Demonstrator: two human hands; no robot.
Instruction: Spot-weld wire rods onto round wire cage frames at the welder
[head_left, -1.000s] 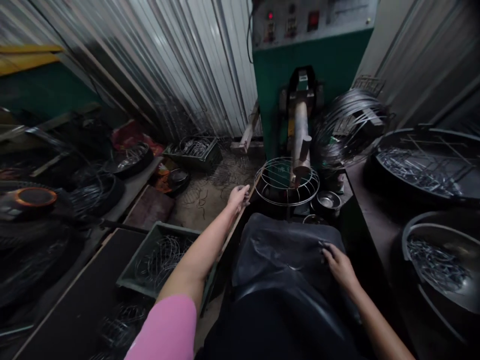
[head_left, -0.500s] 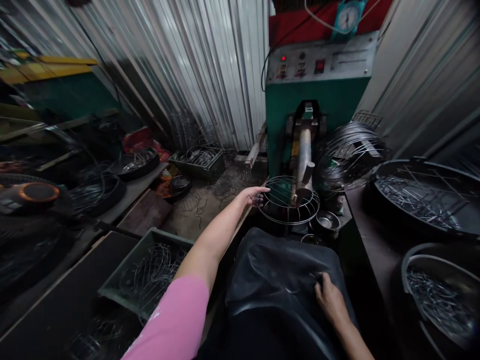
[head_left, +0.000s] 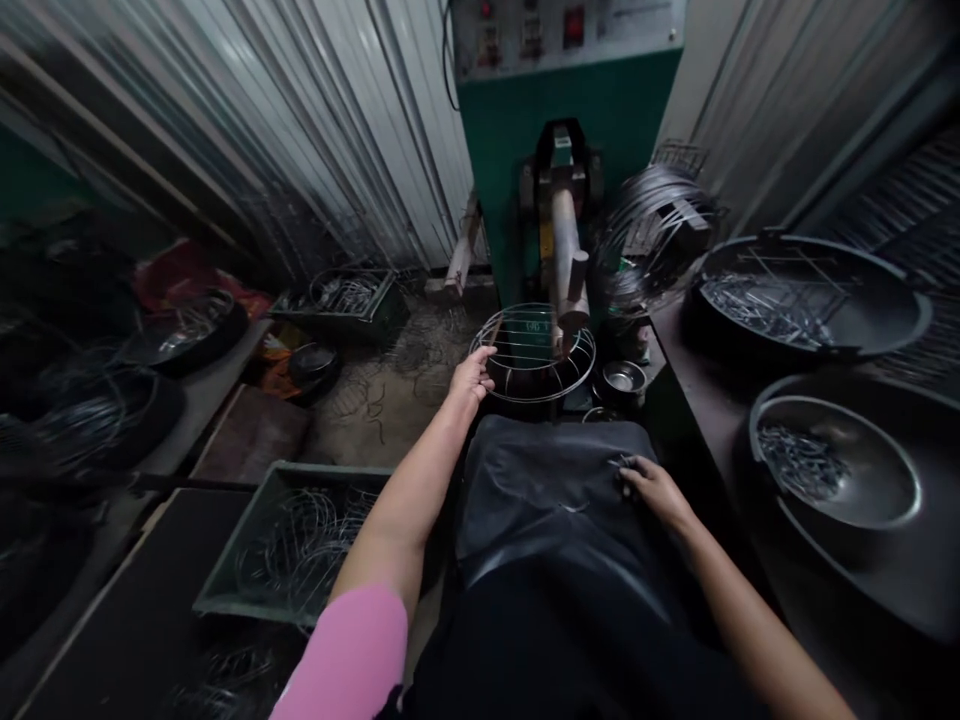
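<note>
My left hand (head_left: 472, 374) is closed on the left rim of a round wire rack (head_left: 534, 398), made of two wire rings with cross wires. The rack sits around the lower tip of a metal machine arm (head_left: 566, 235), which hides part of it. Over the black apron (head_left: 555, 500) on my lap, my right hand (head_left: 654, 488) pinches small metal wire pieces (head_left: 621, 463) between thumb and fingers. How many pieces it holds cannot be made out.
Behind the rack stands a green machine (head_left: 495, 130). To the right are a wide black pan (head_left: 892, 310) of wire pieces and a metal bowl (head_left: 874, 490) of short pieces. A green crate (head_left: 240, 560) of bent wires lies left. A small metal bowl (head_left: 624, 376) sits below the arm.
The view has tilted downward and turned right. My right hand has moved forward over the apron, and the wire pieces in its fingers show more clearly. My left hand stays at the rack's rim.
</note>
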